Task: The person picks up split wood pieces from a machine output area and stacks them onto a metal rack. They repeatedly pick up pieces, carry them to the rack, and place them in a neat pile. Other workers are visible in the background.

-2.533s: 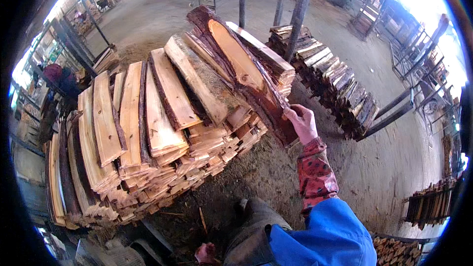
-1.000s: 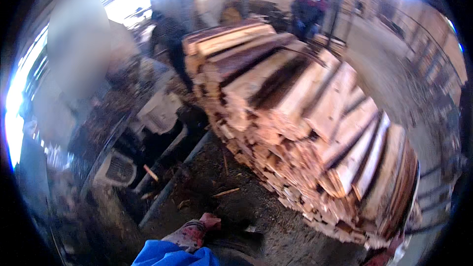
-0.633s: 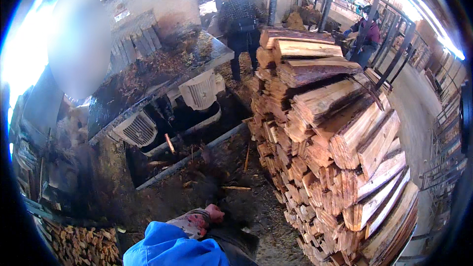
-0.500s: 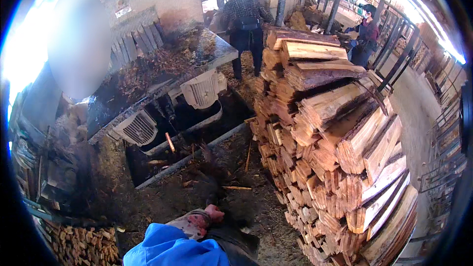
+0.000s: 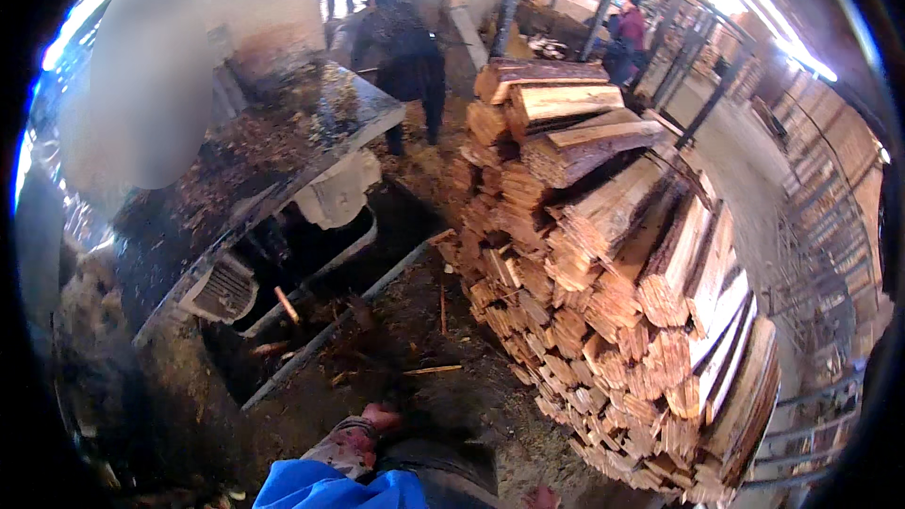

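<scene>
My left hand (image 5: 382, 417), below a patterned cuff and a blue sleeve (image 5: 341, 487), hangs in front of my dark trousers, above the dirt floor. Its fingers are too small and blurred to read, and no object shows in it. Part of my right hand (image 5: 542, 497) shows at the lower edge, its fingers unclear. To my right rises a tall stack of split wood slabs (image 5: 575, 320), cut ends toward me, with bark-edged pieces (image 5: 584, 146) on top. My right hand is nearest to the base of this stack; neither hand touches the wood.
A metal worktable (image 5: 363, 127) strewn with bark and shavings stands at left, over a dark pit with a metal edge (image 5: 302, 358). Loose sticks (image 5: 434, 369) lie on the floor. One person (image 5: 401, 57) bends beyond the table; another (image 5: 627, 33) stands behind the stack by metal racks.
My view has shifted, so the table and stack sit further left. My right hand has come into view at the lower edge. The person beyond the table bends lower.
</scene>
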A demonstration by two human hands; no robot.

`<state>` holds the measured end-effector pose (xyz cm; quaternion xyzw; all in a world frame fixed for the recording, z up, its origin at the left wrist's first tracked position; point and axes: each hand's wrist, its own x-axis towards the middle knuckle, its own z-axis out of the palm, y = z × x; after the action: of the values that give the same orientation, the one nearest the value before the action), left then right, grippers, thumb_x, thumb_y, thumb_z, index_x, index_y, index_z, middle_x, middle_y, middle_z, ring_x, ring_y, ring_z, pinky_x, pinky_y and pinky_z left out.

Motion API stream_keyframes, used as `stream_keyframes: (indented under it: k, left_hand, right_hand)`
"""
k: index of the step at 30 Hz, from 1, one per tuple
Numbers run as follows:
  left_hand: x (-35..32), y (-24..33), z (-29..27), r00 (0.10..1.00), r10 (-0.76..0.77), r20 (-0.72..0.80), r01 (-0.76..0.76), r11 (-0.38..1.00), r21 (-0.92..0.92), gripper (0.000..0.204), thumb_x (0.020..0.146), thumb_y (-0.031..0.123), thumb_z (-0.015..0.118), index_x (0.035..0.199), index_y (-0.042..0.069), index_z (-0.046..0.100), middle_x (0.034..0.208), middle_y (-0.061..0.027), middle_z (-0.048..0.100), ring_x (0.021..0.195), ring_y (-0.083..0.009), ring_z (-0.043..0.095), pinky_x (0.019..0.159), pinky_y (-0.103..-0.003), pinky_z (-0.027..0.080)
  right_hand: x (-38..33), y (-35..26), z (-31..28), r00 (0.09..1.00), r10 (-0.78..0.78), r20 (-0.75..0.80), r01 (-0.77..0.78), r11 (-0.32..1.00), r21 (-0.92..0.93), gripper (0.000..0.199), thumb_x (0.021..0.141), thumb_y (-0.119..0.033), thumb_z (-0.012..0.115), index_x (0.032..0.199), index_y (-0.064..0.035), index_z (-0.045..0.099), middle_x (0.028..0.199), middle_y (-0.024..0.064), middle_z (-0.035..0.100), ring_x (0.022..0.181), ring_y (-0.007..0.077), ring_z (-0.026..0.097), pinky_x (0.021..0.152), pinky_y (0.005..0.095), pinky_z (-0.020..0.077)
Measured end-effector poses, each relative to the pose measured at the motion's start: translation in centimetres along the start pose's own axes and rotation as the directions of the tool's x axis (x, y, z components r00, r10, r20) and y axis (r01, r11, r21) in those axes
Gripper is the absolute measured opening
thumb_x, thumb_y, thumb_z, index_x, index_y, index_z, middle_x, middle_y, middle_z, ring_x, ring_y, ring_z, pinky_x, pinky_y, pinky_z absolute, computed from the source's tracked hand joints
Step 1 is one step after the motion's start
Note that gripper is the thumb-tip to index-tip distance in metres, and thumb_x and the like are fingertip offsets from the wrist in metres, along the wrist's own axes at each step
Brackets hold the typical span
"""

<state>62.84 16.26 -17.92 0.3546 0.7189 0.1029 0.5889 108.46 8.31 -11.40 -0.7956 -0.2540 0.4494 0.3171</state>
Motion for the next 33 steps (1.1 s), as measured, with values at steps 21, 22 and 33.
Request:
stream_keyframes:
  k: [21, 22, 33]
  left_hand:
    - [5.8, -19.5, -9.0, 0.821, 0.566, 0.074, -0.413, 0.5, 0.761, 0.029, 0.074, 0.036, 0.057, 0.097, 0.021, 0.064, 0.067, -0.0091, 0.061, 0.059, -0.0299, 0.057, 0.054, -0.043, 0.047]
    - [5.6, -20.8, -9.3, 0.676, 0.736, 0.044, -0.405, 0.321, 0.856, 0.026, 0.075, 0.036, 0.057, 0.095, 0.021, 0.065, 0.067, -0.0093, 0.061, 0.058, -0.0301, 0.057, 0.054, -0.043, 0.047]
    - [0.6, -18.1, -10.4, 0.923, 0.34, 0.18, -0.372, 0.673, 0.64, 0.026, 0.073, 0.04, 0.06, 0.075, 0.014, 0.064, 0.067, -0.0132, 0.059, 0.062, -0.0268, 0.057, 0.056, -0.044, 0.044]
  right_hand:
    - [-2.8, -34.0, 8.5, 0.76, -0.649, -0.024, 0.648, 0.755, 0.095, 0.025, 0.085, -0.006, 0.058, 0.108, 0.0045, 0.055, 0.095, 0.0087, 0.062, 0.084, 0.0151, 0.063, 0.073, 0.0245, 0.053]
    - [-3.5, -35.8, 9.2, 0.711, -0.703, 0.016, 0.702, 0.711, 0.043, 0.025, 0.085, -0.007, 0.059, 0.107, 0.0036, 0.056, 0.095, 0.0086, 0.062, 0.087, 0.0145, 0.062, 0.076, 0.0244, 0.052]
    - [0.7, -50.6, 8.0, 0.484, -0.871, 0.076, 0.85, 0.448, -0.279, 0.03, 0.081, -0.014, 0.064, 0.108, 0.0002, 0.06, 0.089, 0.0048, 0.063, 0.082, 0.0098, 0.057, 0.074, 0.0228, 0.0479]
